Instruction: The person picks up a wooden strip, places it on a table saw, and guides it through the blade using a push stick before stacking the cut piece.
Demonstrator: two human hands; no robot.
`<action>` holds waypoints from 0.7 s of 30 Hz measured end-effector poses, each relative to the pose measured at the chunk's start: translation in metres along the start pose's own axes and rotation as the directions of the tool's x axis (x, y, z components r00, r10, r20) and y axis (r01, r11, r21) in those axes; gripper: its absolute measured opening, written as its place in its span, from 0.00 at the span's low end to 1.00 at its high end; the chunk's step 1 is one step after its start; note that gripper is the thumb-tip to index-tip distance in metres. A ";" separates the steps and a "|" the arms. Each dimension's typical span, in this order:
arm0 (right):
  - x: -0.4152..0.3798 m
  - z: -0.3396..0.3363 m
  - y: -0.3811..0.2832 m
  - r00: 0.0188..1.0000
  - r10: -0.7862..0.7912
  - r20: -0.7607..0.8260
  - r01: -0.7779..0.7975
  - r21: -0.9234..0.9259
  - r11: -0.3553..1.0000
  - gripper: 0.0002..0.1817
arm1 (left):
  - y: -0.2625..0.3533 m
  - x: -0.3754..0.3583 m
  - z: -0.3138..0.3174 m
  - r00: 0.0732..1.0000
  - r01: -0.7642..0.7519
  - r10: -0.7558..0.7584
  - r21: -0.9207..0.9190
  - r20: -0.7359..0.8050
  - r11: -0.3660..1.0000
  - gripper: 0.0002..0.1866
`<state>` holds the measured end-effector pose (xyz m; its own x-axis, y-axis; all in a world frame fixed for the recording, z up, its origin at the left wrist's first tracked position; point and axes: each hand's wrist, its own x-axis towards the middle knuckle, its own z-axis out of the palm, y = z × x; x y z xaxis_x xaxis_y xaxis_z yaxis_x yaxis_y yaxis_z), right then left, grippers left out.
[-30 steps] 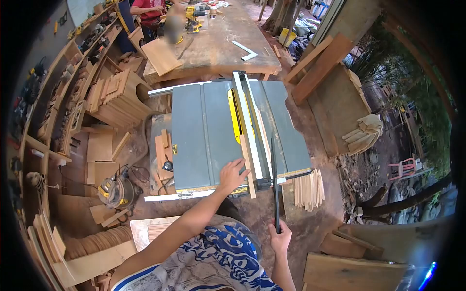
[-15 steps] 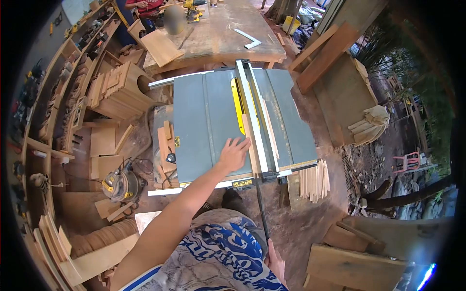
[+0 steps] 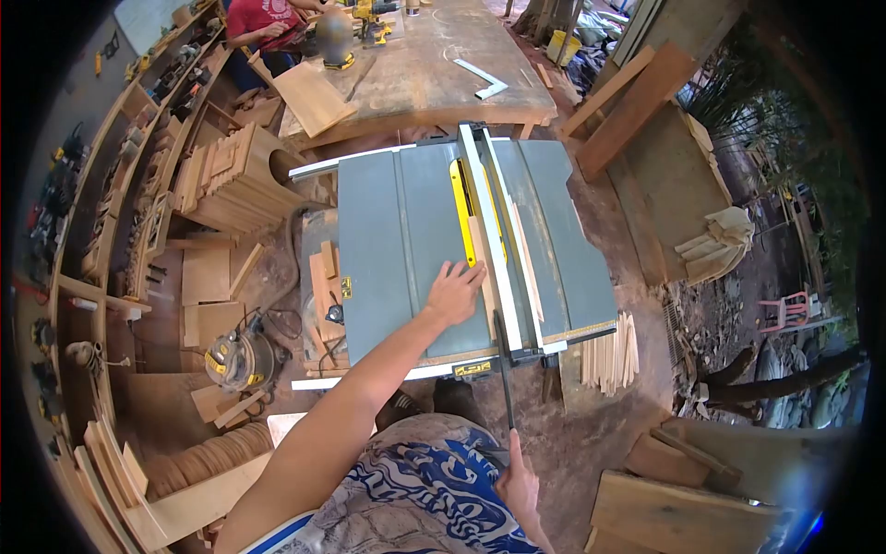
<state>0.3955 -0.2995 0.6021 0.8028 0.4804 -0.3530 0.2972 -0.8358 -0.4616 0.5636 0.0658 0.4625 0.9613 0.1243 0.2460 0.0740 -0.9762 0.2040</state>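
A table saw with a grey top stands in front of me, its yellow insert left of the white fence. A narrow wood strip lies along the fence. My left hand rests at the strip's left side with its fingers spread. My right hand, low and near my body, is closed round a long dark stick. The stick's far end reaches the near end of the strip. Another thin strip lies right of the fence.
Behind the saw is a wooden workbench with a metal square. A co-worker stands at its far left. Cut strips are stacked at the saw's right, a vacuum is at left, and boards lie at lower right.
The stick in my right hand has moved up and forward, its far end now over the saw top. The view has shifted slightly, and more of the co-worker shows.
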 end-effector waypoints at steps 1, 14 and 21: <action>0.006 -0.001 -0.004 1.000 0.012 0.012 -0.012 0.014 1.000 0.49 | -0.003 0.004 0.002 1.000 0.000 0.000 -0.001 0.000 1.000 0.27; 0.112 -0.022 -0.059 1.000 0.005 0.019 -0.006 0.036 0.999 0.50 | -0.085 0.089 0.010 0.999 -0.028 0.030 0.067 -0.027 0.997 0.27; 0.176 -0.022 -0.081 0.997 0.041 0.064 -0.043 0.026 0.999 0.52 | -0.132 0.137 0.022 1.000 -0.003 0.004 0.136 -0.008 0.991 0.27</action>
<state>0.5238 -0.1534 0.5951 0.7795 0.4616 -0.4234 0.2486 -0.8484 -0.4673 0.6915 0.2078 0.4483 0.9594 0.1218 0.2545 0.1067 -0.9916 0.0724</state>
